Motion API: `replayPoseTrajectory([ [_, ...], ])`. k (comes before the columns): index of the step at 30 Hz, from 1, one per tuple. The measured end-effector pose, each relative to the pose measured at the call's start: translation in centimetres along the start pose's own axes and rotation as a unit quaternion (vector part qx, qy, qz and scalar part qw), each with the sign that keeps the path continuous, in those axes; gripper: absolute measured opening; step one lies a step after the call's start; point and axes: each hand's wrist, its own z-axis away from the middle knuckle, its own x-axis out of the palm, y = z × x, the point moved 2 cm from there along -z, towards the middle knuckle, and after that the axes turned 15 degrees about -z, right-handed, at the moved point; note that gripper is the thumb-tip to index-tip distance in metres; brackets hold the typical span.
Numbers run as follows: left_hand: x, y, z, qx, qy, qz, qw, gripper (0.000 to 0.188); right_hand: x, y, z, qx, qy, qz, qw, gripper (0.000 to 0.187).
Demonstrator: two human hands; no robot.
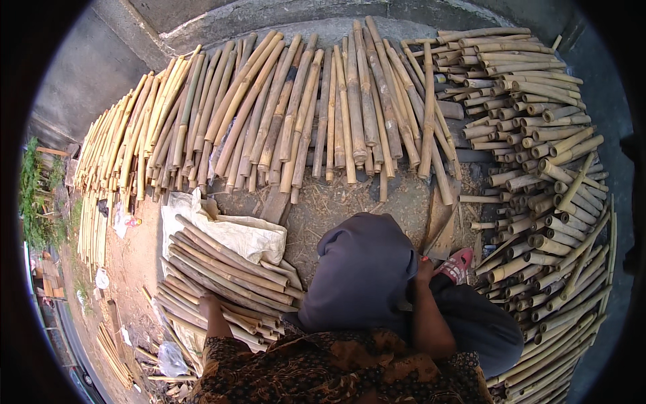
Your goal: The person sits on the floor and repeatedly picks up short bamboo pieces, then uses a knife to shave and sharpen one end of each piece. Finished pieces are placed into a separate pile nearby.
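My left hand (209, 305) rests on a pile of cut bamboo poles (232, 269) at my left side. Its fingers blend into the poles, so their grip is unclear. Beside my bent knee, my right hand (424, 271) is closed on a slim tool (433, 244) with a bit of red at the handle and what looks like a narrow dark blade pointing away from me. Most of the handle is hidden by the hand. A white woven sack (249, 236) lies under and behind the left-hand pile.
Long rows of bamboo poles (296, 108) lean against the far wall (222, 20). More bamboo (552, 168) is stacked high along the right. A wooden board (441, 215) lies near my sandalled foot (459, 264). Plastic litter (171, 360) and thin sticks (113, 353) lie at the left.
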Motion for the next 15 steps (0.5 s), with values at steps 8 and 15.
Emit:
replayPoseTrajectory([
  [8,-8.9,12.6,7.0,0.141,0.369,0.239,0.887,0.038,0.0,1.9,-0.3,0.004,-0.001,-0.02,1.0,0.044],
  [15,-6.0,38.2,23.5,0.383,-0.39,0.382,0.745,0.049,-0.4,1.9,-0.5,-0.004,-0.024,0.012,1.0,0.048],
])
